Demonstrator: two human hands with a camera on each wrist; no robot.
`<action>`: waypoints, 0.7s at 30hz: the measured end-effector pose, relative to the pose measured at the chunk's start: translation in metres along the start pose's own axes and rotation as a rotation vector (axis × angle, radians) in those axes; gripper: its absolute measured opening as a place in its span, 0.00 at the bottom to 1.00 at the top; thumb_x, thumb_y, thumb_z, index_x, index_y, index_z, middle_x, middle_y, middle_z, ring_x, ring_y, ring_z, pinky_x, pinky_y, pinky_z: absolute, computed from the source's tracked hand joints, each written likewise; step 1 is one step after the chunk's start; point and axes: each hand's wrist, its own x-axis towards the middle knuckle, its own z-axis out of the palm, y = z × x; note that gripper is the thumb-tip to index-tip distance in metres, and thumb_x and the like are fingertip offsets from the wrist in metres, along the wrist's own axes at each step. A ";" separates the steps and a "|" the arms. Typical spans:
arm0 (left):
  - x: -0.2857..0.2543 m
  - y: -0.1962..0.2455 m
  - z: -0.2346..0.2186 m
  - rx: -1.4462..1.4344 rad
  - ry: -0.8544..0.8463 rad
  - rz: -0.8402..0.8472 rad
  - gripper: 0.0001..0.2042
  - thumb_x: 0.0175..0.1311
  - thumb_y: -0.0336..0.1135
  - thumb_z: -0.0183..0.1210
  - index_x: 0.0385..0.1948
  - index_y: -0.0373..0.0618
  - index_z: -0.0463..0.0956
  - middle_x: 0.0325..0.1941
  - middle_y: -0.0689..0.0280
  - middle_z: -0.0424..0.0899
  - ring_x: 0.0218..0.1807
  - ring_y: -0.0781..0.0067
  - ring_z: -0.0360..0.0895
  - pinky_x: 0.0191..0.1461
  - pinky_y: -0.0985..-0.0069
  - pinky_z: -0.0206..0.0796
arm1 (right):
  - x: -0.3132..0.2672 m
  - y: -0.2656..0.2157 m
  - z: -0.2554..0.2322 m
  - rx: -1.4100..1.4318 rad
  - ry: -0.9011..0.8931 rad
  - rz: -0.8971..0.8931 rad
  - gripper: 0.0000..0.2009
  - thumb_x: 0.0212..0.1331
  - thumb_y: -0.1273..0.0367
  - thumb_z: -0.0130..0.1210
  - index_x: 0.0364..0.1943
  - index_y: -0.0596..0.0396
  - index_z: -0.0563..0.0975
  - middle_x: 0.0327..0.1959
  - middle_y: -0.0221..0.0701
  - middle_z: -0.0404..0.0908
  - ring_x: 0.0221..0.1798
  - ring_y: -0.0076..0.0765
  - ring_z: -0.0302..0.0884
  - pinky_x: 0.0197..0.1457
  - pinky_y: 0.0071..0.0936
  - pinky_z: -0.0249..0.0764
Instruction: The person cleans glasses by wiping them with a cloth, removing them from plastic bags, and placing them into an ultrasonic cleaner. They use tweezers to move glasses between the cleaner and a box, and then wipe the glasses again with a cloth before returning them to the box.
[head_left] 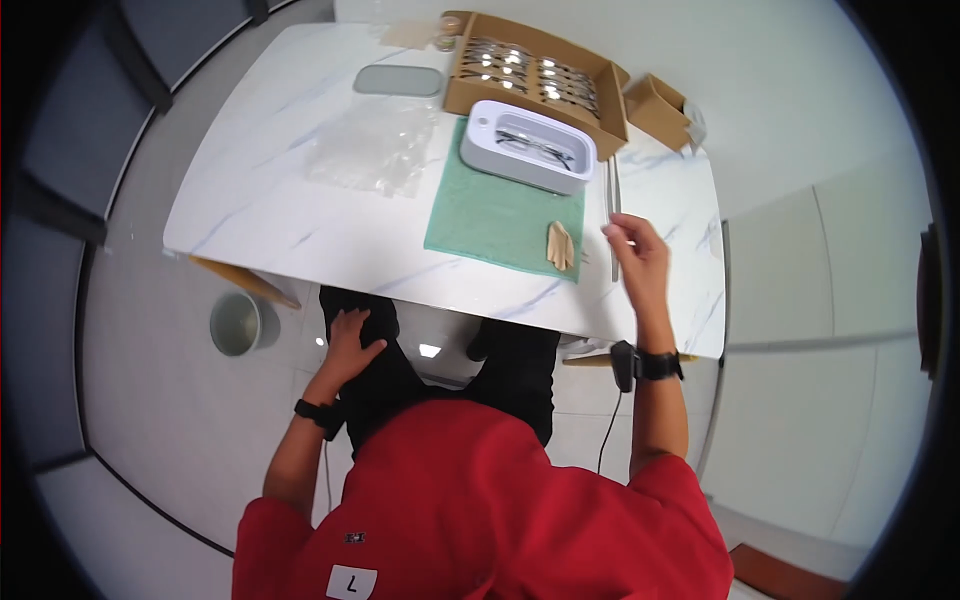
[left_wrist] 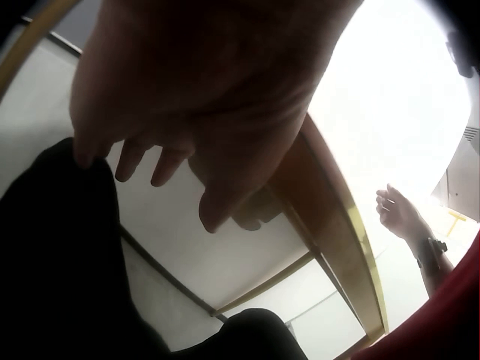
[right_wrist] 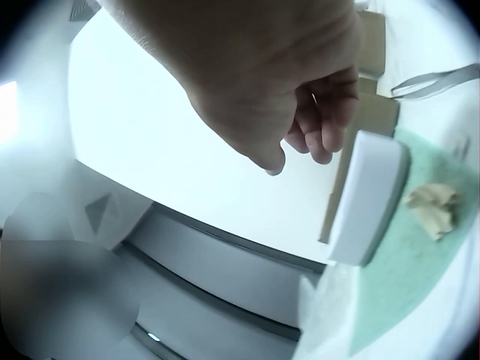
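Observation:
My right hand (head_left: 642, 262) hovers at the table's right side, beside long thin metal tweezers (head_left: 615, 220), its fingers loosely bent and nothing seen in them. In the right wrist view the hand (right_wrist: 300, 112) hangs with curled, empty fingers. My left hand (head_left: 350, 345) rests on the left thigh, fingers spread; in the left wrist view it (left_wrist: 187, 127) holds nothing. On a green cloth (head_left: 490, 215) stands a white cleaner tub (head_left: 527, 172) with a pair of glasses (head_left: 535, 148) inside. A crumpled tan cloth (head_left: 560, 247) lies at the green cloth's right corner.
Behind the tub is a cardboard box (head_left: 612, 105) with rows of glasses; a smaller box (head_left: 657, 108) stands to its right. Left of the tub lie a grey-green lid (head_left: 398, 80) and clear plastic bags (head_left: 370, 150). A bin (head_left: 236, 323) stands on the floor at left.

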 end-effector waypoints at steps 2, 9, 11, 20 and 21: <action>0.006 -0.021 0.015 0.035 -0.098 0.007 0.38 0.54 0.51 0.71 0.65 0.42 0.70 0.74 0.47 0.65 0.78 0.35 0.49 0.81 0.51 0.44 | -0.010 0.010 0.012 -0.099 0.001 -0.048 0.15 0.62 0.70 0.65 0.52 0.57 0.81 0.43 0.31 0.86 0.44 0.25 0.82 0.44 0.22 0.75; 0.006 -0.004 0.007 0.291 -0.249 0.000 0.39 0.52 0.55 0.71 0.66 0.45 0.72 0.80 0.52 0.56 0.82 0.36 0.38 0.80 0.48 0.43 | -0.024 0.019 0.039 -0.346 -0.012 -0.284 0.24 0.55 0.66 0.68 0.55 0.59 0.76 0.52 0.43 0.81 0.56 0.52 0.75 0.60 0.42 0.73; 0.004 -0.005 0.009 0.324 -0.263 0.005 0.39 0.52 0.55 0.71 0.66 0.46 0.72 0.81 0.52 0.53 0.82 0.37 0.36 0.80 0.45 0.43 | -0.023 0.023 0.040 -0.329 -0.016 -0.275 0.25 0.55 0.66 0.67 0.56 0.60 0.76 0.53 0.44 0.80 0.58 0.54 0.74 0.61 0.43 0.72; -0.009 0.014 0.015 0.451 -0.303 -0.057 0.38 0.56 0.55 0.68 0.68 0.50 0.70 0.84 0.56 0.43 0.84 0.41 0.29 0.80 0.41 0.35 | -0.027 0.044 0.031 -0.272 0.164 -0.387 0.20 0.56 0.68 0.66 0.52 0.61 0.78 0.51 0.43 0.81 0.56 0.52 0.75 0.60 0.41 0.72; -0.008 0.015 0.015 0.452 -0.309 -0.054 0.38 0.56 0.55 0.68 0.68 0.50 0.70 0.84 0.56 0.43 0.84 0.41 0.29 0.80 0.41 0.35 | -0.028 0.047 0.030 -0.260 0.176 -0.391 0.20 0.56 0.68 0.66 0.52 0.61 0.79 0.50 0.42 0.81 0.55 0.51 0.75 0.59 0.41 0.72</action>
